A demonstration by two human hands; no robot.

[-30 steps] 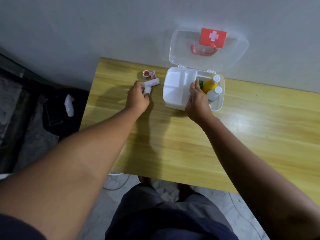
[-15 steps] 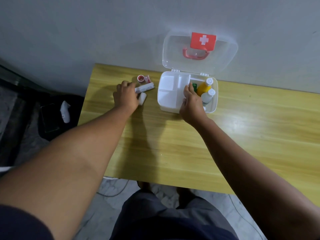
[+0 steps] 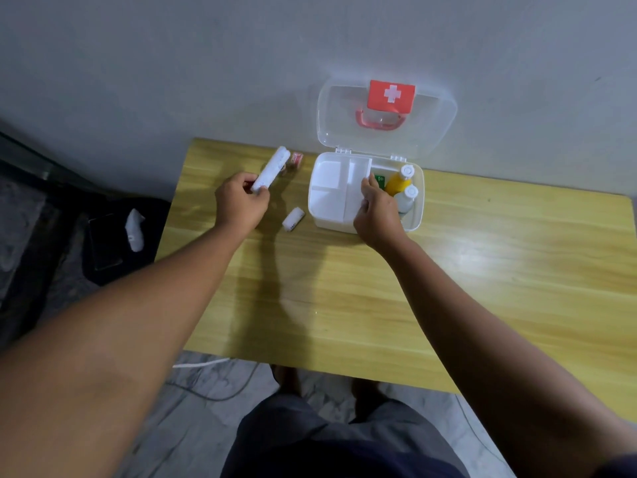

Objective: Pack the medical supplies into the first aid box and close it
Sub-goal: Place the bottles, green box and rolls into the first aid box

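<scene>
The white first aid box [image 3: 331, 220] stands open at the back of the wooden table, its clear lid [image 3: 386, 115] with a red cross label leaning on the wall. A white divided tray [image 3: 336, 182] fills its left part. A yellow bottle [image 3: 398, 182], a white bottle [image 3: 406, 198] and a green item [image 3: 380, 179] sit in the right part. My right hand [image 3: 377, 210] grips the tray's right edge. My left hand [image 3: 241, 201] holds a long white tube [image 3: 270, 170] lifted off the table. A small bandage roll [image 3: 293, 219] lies between my hands. A red tape roll [image 3: 295, 158] lies behind the tube.
The table [image 3: 448, 288] runs to the right and toward me as bare wood. On the floor at the left lie a black pad [image 3: 103, 243] and a white device [image 3: 134, 224]. A cable [image 3: 206, 384] trails on the floor under the table's front edge.
My left hand has picked the long white tube up off the table and tilted it upward. The small bandage roll stays on the table. My right hand stays at the tray.
</scene>
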